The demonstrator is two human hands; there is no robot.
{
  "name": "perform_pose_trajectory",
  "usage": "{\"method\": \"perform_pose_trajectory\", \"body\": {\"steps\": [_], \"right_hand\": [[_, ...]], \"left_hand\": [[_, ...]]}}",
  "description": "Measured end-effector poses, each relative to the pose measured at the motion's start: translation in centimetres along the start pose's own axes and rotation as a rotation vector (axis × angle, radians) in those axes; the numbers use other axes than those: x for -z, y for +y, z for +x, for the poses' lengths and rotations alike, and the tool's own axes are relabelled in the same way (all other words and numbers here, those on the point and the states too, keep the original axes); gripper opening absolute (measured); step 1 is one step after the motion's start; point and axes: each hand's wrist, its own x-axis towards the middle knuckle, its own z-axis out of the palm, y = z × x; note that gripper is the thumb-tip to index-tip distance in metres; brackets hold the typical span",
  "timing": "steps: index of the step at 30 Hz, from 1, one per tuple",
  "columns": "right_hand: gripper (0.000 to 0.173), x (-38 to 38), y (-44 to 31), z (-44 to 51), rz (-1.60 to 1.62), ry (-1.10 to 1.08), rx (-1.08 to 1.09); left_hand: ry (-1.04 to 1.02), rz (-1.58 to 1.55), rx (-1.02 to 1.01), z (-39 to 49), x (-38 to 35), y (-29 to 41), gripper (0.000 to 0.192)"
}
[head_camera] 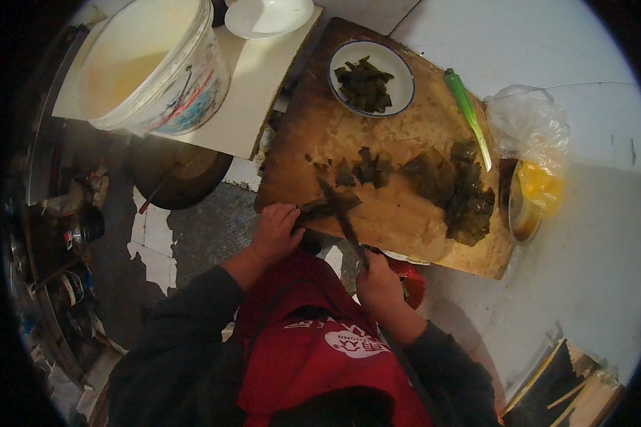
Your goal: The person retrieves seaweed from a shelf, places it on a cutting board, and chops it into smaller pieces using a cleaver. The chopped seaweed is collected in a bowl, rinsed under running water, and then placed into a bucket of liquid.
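Observation:
My right hand (382, 282) grips the handle of a dark-bladed kitchen knife (346, 221). Its blade lies across a dark green strip (315, 209) of what looks like kelp, near the front edge of a worn wooden cutting board (406, 213). At the strip's left end, my left hand (276, 230) holds it with bent fingers. Small cut pieces (371, 168) lie just beyond the blade. Larger dark sheets (467, 200) of the same kind spread over the board's right side. A white bowl with a blue rim (403, 99) at the back contains more cut pieces (364, 88).
A green onion stalk (467, 115) rests along the board's right edge. Beside it are a clear plastic bag (529, 120) and a dish (523, 224) with something yellow. A big white bucket (203, 101) and a white bowl (270, 18) stand left. Below the front edge sits a red container (414, 285).

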Motion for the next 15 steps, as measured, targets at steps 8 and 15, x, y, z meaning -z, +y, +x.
{"method": "perform_pose_trajectory", "body": {"steps": [8, 15], "right_hand": [[0.031, 0.9, -0.8, 0.7, -0.007, -0.095, -0.134], [0.032, -1.8, -1.3, 0.6, 0.034, -0.013, 0.068]], "left_hand": [[-0.001, 0.021, 0.034, -1.5, 0.2, -0.8, 0.059], [0.037, 0.017, 0.088, -2.7, 0.1, -1.5, 0.061]]}}
